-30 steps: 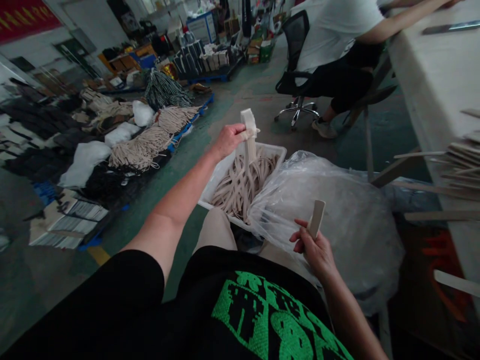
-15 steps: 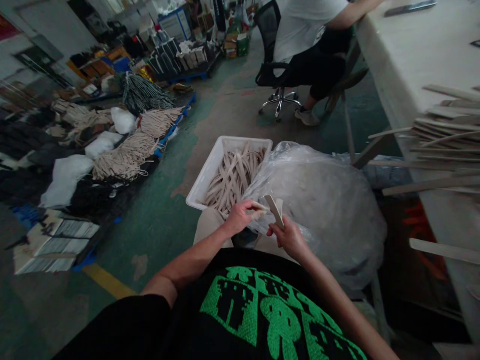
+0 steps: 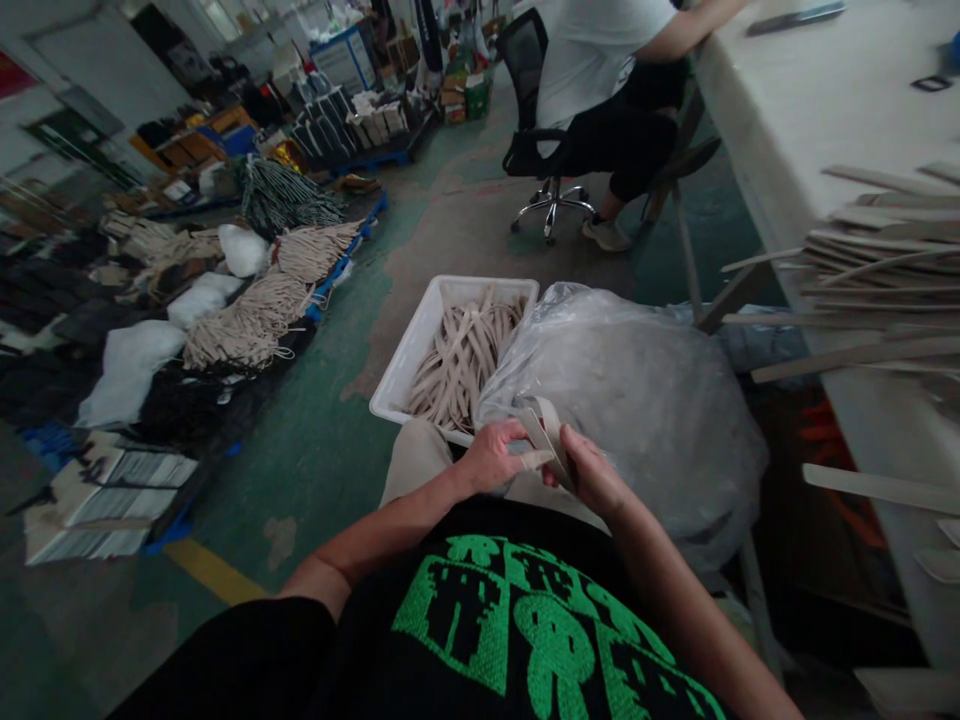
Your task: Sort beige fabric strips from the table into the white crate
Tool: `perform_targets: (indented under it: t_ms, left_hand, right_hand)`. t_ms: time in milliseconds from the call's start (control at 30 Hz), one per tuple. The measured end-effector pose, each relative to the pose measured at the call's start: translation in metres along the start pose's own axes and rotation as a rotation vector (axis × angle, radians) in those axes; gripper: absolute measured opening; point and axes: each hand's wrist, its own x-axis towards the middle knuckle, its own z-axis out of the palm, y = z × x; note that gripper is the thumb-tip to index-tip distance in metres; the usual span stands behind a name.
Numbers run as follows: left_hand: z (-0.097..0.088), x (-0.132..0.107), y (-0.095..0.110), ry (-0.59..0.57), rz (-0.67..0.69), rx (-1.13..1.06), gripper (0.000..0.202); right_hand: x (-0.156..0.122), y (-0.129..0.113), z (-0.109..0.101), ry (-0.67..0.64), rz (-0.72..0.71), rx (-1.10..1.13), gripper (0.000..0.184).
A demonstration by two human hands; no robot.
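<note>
Right hand [image 3: 592,475] pinches a beige strip [image 3: 556,445] between thumb and fingers, in front of the shirt; left hand [image 3: 491,460] meets it from the other side, thumb and fingers parted around its end, can't tell if they press. Strip is flat, band-like, looks doubled over at the top (one piece or two, can't tell). Progress, my read: mid-piece, this strip not yet put down; plenty lies in two places, but which lot is done and which is left doesn't show. Lot one: tangled strips [image 3: 465,360], limp, matte, criss-crossed in a white tub [image 3: 401,350], mostly toward its right edge, left wall bare. Lot two: loose strips [image 3: 885,260] on the worktop [image 3: 787,110], straighter, stiffer-looking, stacked crosswise, several ends poking past its left edge. A clear plastic bag [image 3: 637,400], wrinkled, glossy and bulging with something pale, overlaps the tub's right edge; contents too hazy to name. Worktop surface is pale and smooth, tub rim rounded at the corners.
</note>
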Motion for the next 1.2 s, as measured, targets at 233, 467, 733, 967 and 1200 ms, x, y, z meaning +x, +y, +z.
perform_targets:
  t_ms: [233,467,733,967,1200]
  left_hand:
    - [0.001,-0.015,0.017,-0.011,0.161,0.201,0.015]
    - [-0.004,0.003,0.008,0.048,0.155,0.169,0.028]
    - [-0.001,0.033,-0.005,0.065,0.070,0.053,0.038]
    - [-0.004,0.108,-0.077,0.083,-0.085,0.127,0.041]
    - [0.025,0.183,-0.126,-0.097,-0.236,0.604,0.050]
  right_hand:
    - [0.000,0.006,-0.019,0.304,-0.107,0.202,0.044]
    - [-0.017,-0.010,-0.053,0.119,-0.305,-0.039,0.043]
    - [-0.014,0.008,-0.022,-0.062,-0.237,-0.264,0.048]
    - [-0.017,0.019,-0.031,0.283,-0.203,0.037,0.048]
    - [-0.027,0.026,-0.052,0.364,-0.189,0.259,0.045]
